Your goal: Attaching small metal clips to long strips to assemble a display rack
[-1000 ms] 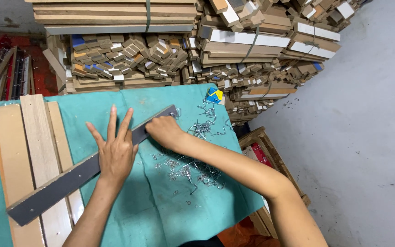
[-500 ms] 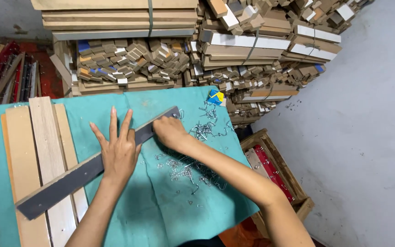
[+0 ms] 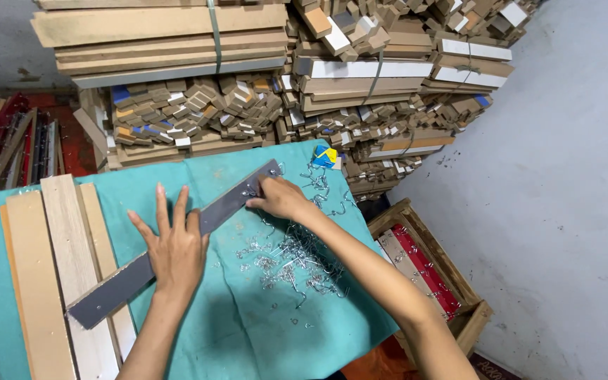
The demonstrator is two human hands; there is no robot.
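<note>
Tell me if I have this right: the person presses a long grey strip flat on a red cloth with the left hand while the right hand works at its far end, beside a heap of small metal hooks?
Not quite. The cloth is teal green, not red, as the head view shows. The rest holds: the left hand lies flat on the long grey strip, the right hand is at its far end, and the heap of small metal hooks lies beside them.

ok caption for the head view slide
Left hand flat on long grey strip, right hand at its far end, teal cloth.

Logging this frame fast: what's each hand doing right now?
Left hand: open, fingers spread flat on the grey strip.
Right hand: fingers curled at the strip's far end; grip cannot be told.
</note>
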